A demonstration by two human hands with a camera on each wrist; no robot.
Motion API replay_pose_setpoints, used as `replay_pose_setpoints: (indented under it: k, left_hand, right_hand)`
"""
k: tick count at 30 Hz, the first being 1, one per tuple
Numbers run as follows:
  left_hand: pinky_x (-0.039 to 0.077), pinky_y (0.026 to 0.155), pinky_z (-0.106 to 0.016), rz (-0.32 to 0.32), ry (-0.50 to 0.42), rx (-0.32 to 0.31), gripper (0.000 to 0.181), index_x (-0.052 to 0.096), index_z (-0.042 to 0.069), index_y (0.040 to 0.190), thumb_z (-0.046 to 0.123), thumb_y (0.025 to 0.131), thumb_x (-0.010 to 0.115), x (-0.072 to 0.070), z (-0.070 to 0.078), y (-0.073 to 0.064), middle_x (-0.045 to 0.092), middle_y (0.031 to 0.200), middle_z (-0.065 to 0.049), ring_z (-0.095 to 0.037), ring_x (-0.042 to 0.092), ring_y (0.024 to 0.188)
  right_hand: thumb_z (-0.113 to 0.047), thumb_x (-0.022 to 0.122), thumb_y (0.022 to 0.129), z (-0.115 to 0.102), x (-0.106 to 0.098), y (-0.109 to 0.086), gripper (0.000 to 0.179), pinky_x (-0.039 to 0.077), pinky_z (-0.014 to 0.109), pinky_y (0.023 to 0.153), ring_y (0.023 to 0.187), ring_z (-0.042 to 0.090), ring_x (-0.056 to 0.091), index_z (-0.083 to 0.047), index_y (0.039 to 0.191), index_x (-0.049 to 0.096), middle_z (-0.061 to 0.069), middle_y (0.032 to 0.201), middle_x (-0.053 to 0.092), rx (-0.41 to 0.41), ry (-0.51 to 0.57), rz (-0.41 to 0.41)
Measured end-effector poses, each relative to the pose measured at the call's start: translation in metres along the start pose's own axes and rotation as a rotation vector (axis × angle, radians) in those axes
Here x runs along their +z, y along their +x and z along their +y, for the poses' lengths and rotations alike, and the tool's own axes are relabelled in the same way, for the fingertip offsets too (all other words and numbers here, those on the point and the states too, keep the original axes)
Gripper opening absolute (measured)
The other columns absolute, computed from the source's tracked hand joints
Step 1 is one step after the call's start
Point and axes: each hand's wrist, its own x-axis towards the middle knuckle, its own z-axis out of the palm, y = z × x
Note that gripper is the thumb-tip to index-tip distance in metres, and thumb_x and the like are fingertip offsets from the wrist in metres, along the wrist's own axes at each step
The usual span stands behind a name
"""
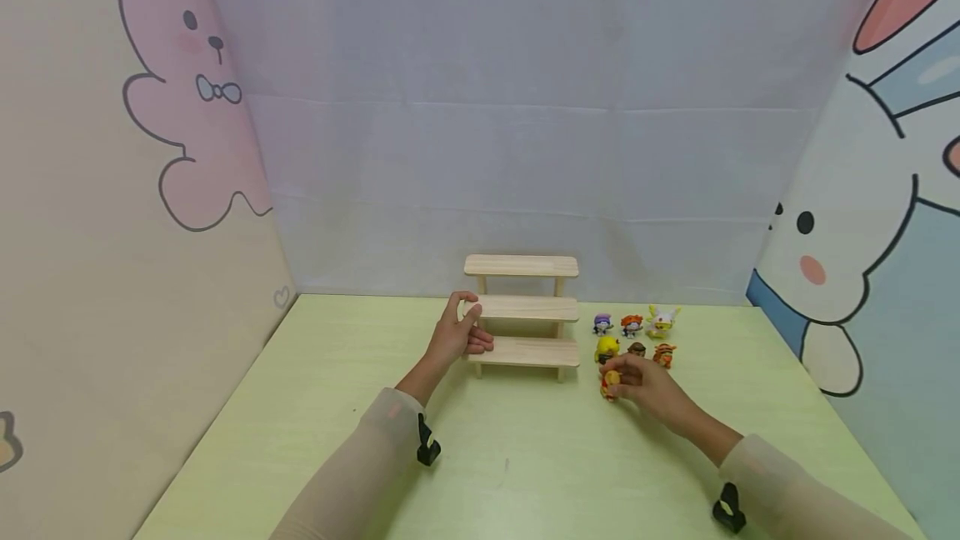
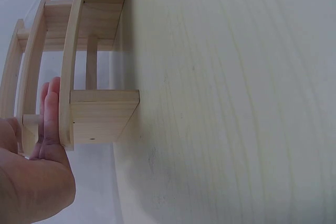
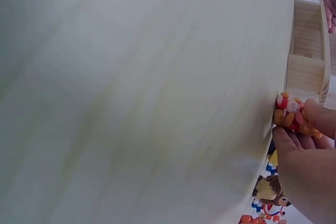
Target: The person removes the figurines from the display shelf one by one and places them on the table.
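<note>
A three-tier wooden display stand [image 1: 528, 308] stands against the back wall. My left hand [image 1: 456, 332] grips the left end of its middle tier, some fingers lying just above the lowest tier. In the left wrist view those fingers [image 2: 51, 114] reach in between two tiers. Right of the stand, my right hand [image 1: 648, 386] pinches a small orange-and-red toy figurine [image 3: 290, 113] between thumb and fingers, low at the table surface. A yellow-topped figurine [image 1: 607, 348] stands just behind it, beside a brown figurine [image 1: 637, 349] partly hidden by the hand.
An orange striped figurine [image 1: 663, 355] stands right of the brown one. Behind them are a purple-topped figurine [image 1: 602, 324], a red-orange one [image 1: 632, 325] and a white-and-yellow one with long ears [image 1: 662, 322]. All stand on the pale table [image 1: 510, 457], with walls on three sides.
</note>
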Motion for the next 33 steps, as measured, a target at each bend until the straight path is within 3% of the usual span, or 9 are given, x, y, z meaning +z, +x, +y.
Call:
replay_pose_setpoints:
  k: [10, 17, 24, 33]
  left_hand:
    - [0.062, 0.053, -0.029, -0.009, 0.000, -0.004, 0.030, 0.046, 0.020, 0.136, 0.036, 0.110, 0.051, 0.000, 0.000, 0.001, 0.074, 0.075, -0.020, -0.023, 0.075, 0.061]
    - [0.062, 0.052, -0.029, -0.019, 0.004, -0.007, 0.031, 0.045, 0.018, 0.136, 0.035, 0.110, 0.052, -0.001, 0.003, 0.004, 0.074, 0.074, -0.020, -0.023, 0.075, 0.061]
    - [0.063, 0.054, -0.033, -0.041, 0.052, -0.032, 0.034, 0.047, 0.019, 0.138, 0.036, 0.110, 0.053, -0.004, 0.008, 0.005, 0.074, 0.075, -0.019, -0.025, 0.075, 0.062]
    - [0.063, 0.057, -0.035, -0.071, 0.286, 0.010, 0.040, 0.052, 0.023, 0.142, 0.042, 0.107, 0.058, -0.022, 0.018, -0.003, 0.076, 0.080, -0.015, -0.027, 0.075, 0.065]
  right_hand:
    - [0.002, 0.068, 0.098, 0.004, -0.003, 0.001, 0.035, 0.061, 0.028, 0.087, 0.121, 0.042, 0.063, 0.008, 0.131, 0.059, 0.030, 0.136, 0.058, -0.003, 0.037, -0.047]
    - [-0.009, 0.069, 0.100, -0.005, -0.011, -0.001, 0.043, 0.059, 0.032, 0.095, 0.129, 0.044, 0.058, 0.008, 0.138, 0.055, 0.028, 0.140, 0.057, 0.006, -0.006, -0.055]
    - [-0.018, 0.065, 0.104, -0.022, -0.019, -0.004, 0.038, 0.059, 0.045, 0.096, 0.121, 0.041, 0.064, 0.006, 0.133, 0.060, 0.024, 0.131, 0.066, -0.032, -0.231, 0.022]
    - [-0.018, 0.065, 0.104, -0.044, -0.023, -0.003, 0.036, 0.062, 0.049, 0.085, 0.106, 0.039, 0.070, 0.007, 0.130, 0.063, 0.023, 0.118, 0.072, -0.105, -0.470, 0.120]
